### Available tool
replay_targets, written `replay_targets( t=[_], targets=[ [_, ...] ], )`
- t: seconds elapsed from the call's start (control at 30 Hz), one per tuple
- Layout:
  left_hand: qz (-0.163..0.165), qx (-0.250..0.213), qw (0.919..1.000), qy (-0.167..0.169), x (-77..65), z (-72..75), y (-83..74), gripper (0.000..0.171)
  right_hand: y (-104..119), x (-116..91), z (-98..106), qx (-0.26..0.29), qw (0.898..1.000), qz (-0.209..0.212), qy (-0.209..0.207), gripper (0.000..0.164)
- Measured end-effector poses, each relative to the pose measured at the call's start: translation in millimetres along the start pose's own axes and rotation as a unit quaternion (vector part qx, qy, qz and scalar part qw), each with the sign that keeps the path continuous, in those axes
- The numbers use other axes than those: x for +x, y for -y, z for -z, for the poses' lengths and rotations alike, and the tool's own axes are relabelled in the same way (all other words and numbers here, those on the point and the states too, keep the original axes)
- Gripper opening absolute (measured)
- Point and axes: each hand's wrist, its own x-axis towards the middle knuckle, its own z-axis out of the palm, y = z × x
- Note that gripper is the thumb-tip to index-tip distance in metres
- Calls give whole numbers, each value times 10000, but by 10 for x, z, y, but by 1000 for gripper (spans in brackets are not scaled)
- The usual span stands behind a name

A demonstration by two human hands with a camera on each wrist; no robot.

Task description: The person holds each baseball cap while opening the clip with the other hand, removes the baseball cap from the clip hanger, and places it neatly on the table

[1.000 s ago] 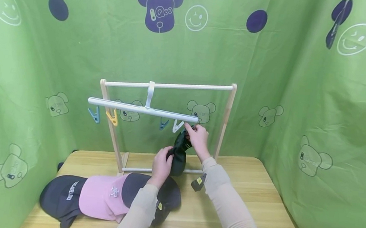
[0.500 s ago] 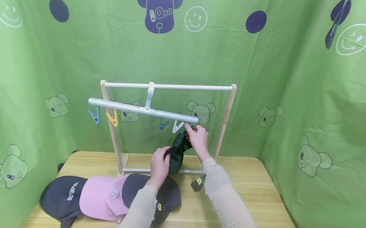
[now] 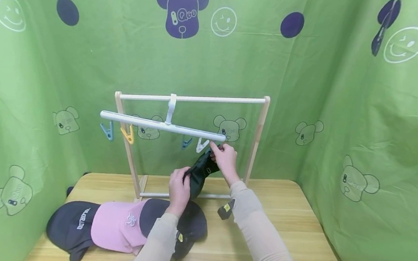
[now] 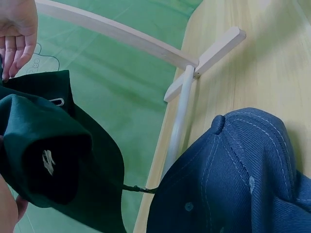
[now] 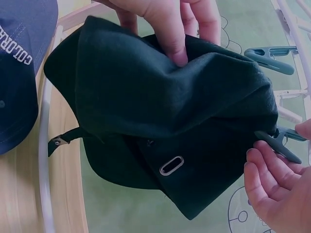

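A dark green cap [image 3: 198, 178] hangs between the two hands, under the right end of a white clip hanger [image 3: 163, 125]. My left hand [image 3: 179, 191] grips the cap's fabric from the left, thumb over the edge, as the right wrist view shows. At the cap's right edge, my right hand [image 3: 224, 162] pinches a teal clip [image 5: 279, 145]; whether its jaws bite the fabric I cannot tell. The metal buckle slot [image 5: 171, 165] of the cap's strap faces the right wrist camera. Inside the cap, a pale label [image 4: 48, 162] shows.
The hanger hooks over a wooden rack [image 3: 257, 140]. Other clips hang from it: blue [image 3: 108, 130], yellow [image 3: 128, 134], teal [image 3: 186, 143] and white [image 3: 202, 145]. On the table [image 3: 266, 240] lie overlapping caps: navy with lettering [image 3: 70, 223], pink [image 3: 113, 225] and dark [image 3: 194, 221].
My left hand has moved slightly left and down, drawing the lower part of the green cap with it. The right hand stays almost where it was, at the hanger's right end.
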Motion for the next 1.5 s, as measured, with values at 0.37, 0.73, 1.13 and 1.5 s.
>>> replay_targets(
  t=[0.37, 0.73, 1.13, 1.5],
  targets=[
    [-58, -76, 9991, -423, 10, 33, 23, 18, -34, 0, -49, 30, 9999, 116, -48, 39],
    [-35, -220, 9977, -644, 32, 73, -17, 20, -16, -4, -62, 17, 9998, 182, -56, 38],
    [-49, -276, 9969, -734, 40, 94, -6, 20, 5, -3, -81, -2, 9999, 143, -67, 38],
    [-73, -302, 9962, -817, 44, 118, -31, 20, 28, -12, -93, 8, 9999, 141, -56, 36]
  ],
)
